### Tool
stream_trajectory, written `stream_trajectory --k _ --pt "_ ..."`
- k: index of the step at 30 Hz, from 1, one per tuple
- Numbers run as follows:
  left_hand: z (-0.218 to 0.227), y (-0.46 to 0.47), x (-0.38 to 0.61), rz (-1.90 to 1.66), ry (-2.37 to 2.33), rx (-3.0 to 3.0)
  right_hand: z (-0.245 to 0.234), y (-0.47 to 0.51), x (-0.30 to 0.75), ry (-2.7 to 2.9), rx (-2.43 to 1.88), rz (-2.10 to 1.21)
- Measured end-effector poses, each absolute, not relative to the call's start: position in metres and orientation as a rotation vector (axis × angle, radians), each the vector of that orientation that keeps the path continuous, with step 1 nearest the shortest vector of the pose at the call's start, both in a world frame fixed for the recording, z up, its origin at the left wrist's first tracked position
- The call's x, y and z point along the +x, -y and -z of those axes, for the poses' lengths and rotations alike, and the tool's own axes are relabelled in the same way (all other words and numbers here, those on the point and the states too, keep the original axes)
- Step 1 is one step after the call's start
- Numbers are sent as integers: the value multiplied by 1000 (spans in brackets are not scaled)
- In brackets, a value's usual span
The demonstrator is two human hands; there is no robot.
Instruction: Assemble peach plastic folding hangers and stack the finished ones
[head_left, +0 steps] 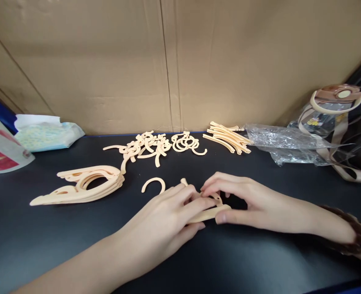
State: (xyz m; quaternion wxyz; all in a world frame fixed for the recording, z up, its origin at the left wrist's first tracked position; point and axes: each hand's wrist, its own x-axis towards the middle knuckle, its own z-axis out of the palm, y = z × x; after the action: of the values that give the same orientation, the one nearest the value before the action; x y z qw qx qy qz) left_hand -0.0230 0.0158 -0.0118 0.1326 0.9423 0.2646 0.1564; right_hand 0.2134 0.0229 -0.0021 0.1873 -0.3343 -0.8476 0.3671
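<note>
Both hands meet at the middle of the black table point(45, 245) over one cream plastic hanger piece point(207, 214). My left hand point(164, 220) lies on its left part with fingers pressed down on it. My right hand point(244, 202) pinches its right end between thumb and fingers. A loose cream hook point(153, 183) lies just left of my left fingertips. A stack of assembled cream hangers point(82, 188) rests further left.
Behind the hands lie a heap of cream hooks point(149, 147), and a bundle of curved cream bars point(227, 136). Crumpled clear plastic point(278, 143) and a brown-lidded bottle point(336, 102) sit at right. Wet-wipe packs point(45, 132) sit at left. A cardboard wall point(168, 61) stands behind.
</note>
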Motion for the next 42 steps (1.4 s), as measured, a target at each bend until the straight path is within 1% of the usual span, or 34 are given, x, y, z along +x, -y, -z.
stream_trajectory --k 4,7,13,17,20,28,32,34,38,42 --pt "8 -14 -23 -531 -848 2791 3 -16 214 2495 -965 -912" --pt "7 -15 -25 -508 -904 2789 5 -20 219 2523 -978 -772" --pt "6 -24 -31 -407 -908 2727 9 -39 230 2561 -957 -182" --pt "3 -24 -32 -355 -712 2757 16 -48 235 2502 -1097 75" --pt "3 -22 -32 -329 -710 2683 20 -49 235 2448 -1132 160" --pt "11 -27 -32 -401 -745 2525 18 -37 222 2394 -1202 -49" --pt "11 -25 -31 -403 -704 2572 15 -31 215 2495 -1071 -115" --pt "10 -25 -30 -431 -716 2592 13 -28 214 2496 -1047 -246" --pt "13 -28 -30 -506 -791 2675 6 -20 214 2454 -1007 -666" --pt "17 -33 -32 -473 -853 2712 -1 -15 212 2450 -858 -982"
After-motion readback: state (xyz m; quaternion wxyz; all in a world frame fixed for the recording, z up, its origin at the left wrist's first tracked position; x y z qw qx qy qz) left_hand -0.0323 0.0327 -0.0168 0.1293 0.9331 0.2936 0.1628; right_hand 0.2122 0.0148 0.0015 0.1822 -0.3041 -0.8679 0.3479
